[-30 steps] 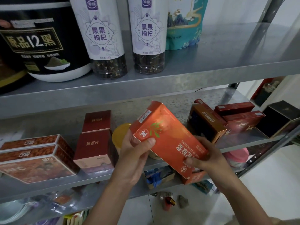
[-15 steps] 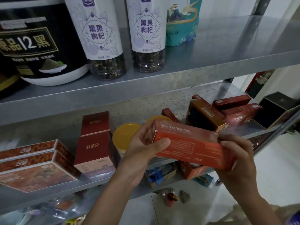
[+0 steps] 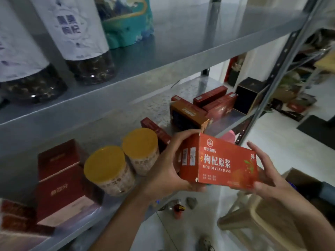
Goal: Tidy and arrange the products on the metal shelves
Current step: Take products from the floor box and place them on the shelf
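Orange cardboard marks the box [image 3: 220,164] that is gripped at both ends, the left hand [image 3: 167,171] wrapped around its left end and the right hand [image 3: 266,175] clasped on its right end. It is held level in the air just off the front edge of the middle metal shelf [image 3: 116,201], printed face toward the camera. Two yellow-lidded jars [image 3: 123,161] are seen standing near that front edge, beside dark red boxes [image 3: 61,180].

Dim even light, motion blur upper left, wide-angle bending
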The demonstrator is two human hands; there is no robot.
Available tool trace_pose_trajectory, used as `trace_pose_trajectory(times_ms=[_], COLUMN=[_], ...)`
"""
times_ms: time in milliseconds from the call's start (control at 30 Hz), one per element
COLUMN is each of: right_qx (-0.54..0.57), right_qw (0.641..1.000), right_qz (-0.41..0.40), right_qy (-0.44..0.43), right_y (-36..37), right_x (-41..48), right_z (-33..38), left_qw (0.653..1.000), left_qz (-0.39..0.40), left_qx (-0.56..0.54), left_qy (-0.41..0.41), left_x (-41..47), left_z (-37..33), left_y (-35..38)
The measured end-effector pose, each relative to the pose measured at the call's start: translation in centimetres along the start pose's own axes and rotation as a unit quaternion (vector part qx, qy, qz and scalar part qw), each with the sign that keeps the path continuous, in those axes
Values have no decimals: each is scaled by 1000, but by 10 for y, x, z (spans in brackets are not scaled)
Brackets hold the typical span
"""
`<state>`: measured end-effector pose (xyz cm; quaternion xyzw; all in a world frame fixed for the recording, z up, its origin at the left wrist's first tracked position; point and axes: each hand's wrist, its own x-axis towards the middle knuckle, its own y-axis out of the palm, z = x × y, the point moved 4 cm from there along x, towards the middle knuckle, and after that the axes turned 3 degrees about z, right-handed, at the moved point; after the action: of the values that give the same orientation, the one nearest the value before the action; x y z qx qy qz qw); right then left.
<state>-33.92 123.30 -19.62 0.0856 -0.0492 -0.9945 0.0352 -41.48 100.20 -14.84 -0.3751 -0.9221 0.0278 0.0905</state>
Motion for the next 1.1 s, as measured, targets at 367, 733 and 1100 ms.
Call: trace_pose_trajectory(times_ms=[367, 733, 1100], right_qx=[-34, -188, -58], right_qw=[971, 951, 788], right_qz=[-236, -180, -577], right_qy=[25, 165, 207], right_y=[-92, -185, -296], right_x=[-63, -111, -143], right_z=[-44, -104, -214], left_qw=[984, 923, 833], left_qz=[68, 351, 309], left_qx=[-59, -38, 420], left_qy=[-154, -153, -187], left_x=[93, 179, 254], left_z=[57, 123, 279], left_y=[96, 233, 333])
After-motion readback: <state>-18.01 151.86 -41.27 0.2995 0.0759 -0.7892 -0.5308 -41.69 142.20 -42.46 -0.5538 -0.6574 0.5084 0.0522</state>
